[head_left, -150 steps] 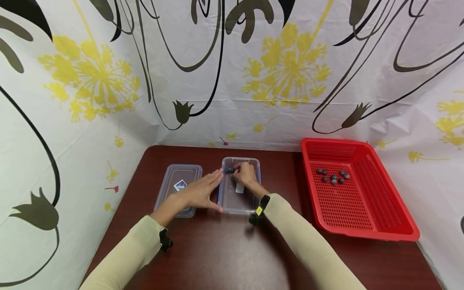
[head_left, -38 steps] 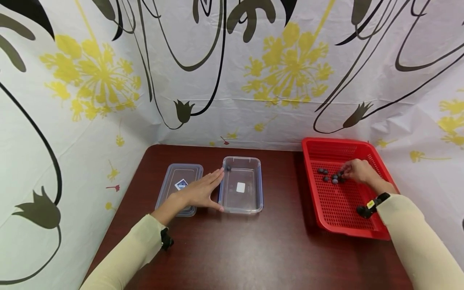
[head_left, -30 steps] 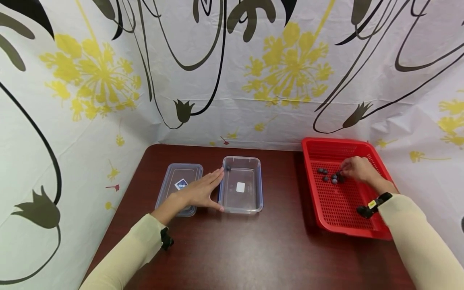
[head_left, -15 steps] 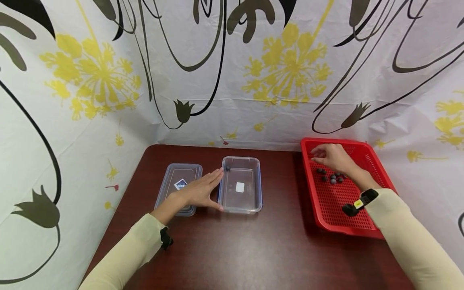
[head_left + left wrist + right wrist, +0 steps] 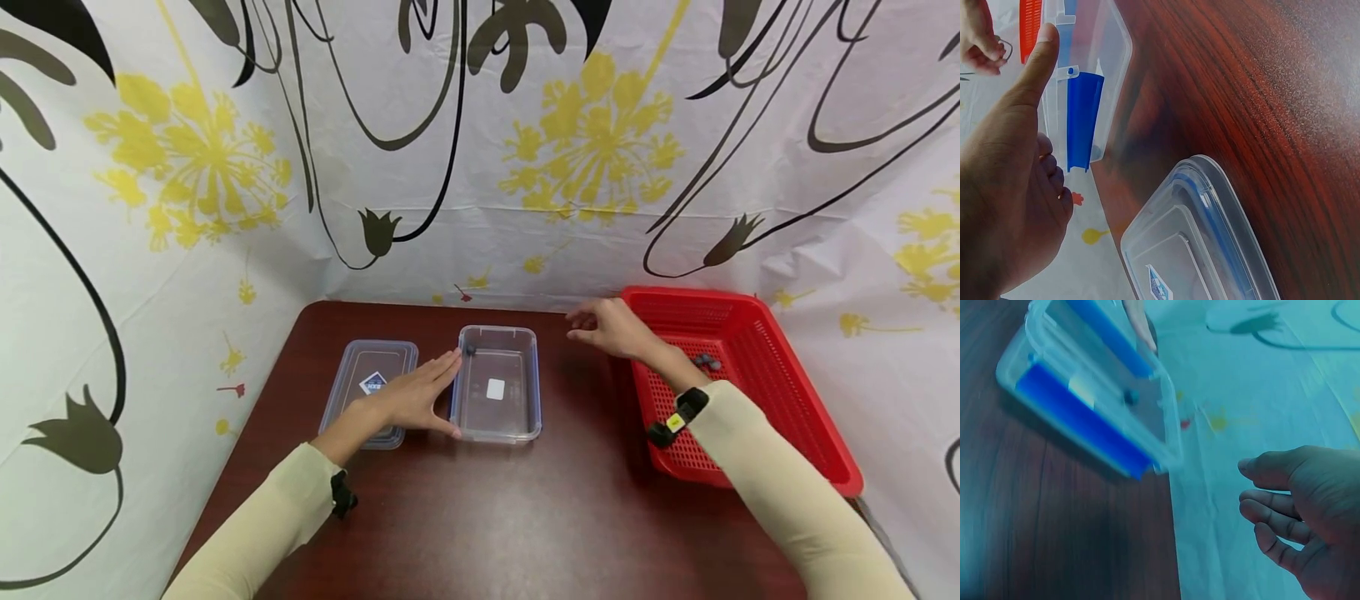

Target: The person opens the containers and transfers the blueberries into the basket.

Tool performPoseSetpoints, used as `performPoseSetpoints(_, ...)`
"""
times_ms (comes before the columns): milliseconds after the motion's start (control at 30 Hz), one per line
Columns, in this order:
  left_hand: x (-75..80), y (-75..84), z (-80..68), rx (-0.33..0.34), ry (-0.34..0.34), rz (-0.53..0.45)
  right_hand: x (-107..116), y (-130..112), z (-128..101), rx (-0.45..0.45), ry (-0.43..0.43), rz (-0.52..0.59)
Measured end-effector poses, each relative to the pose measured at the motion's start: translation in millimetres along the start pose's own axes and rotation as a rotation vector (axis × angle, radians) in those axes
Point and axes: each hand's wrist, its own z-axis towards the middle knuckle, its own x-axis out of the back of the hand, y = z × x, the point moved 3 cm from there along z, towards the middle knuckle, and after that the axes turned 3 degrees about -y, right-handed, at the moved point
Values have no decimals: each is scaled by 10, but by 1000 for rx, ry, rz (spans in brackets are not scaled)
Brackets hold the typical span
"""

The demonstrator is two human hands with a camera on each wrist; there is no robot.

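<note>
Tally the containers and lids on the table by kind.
Clear rectangular plastic box with blue clips: 1
Clear plastic lid with a blue seal: 1
Red perforated plastic basket: 1
Total: 3

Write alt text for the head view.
A person's right hand hangs between a clear plastic box and a red mesh basket of small dark balls. The left hand rests flat against the box's side, beside a clear lid on the dark wooden table.
</note>
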Motion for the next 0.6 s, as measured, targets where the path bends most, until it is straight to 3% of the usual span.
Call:
performPoseSetpoints(333, -8, 3, 2, 6, -3, -1, -555, -309, 436, 8, -55, 117)
performPoseSetpoints(600, 8, 18, 11, -1, -2, 8, -947, -459, 622, -13, -104, 168)
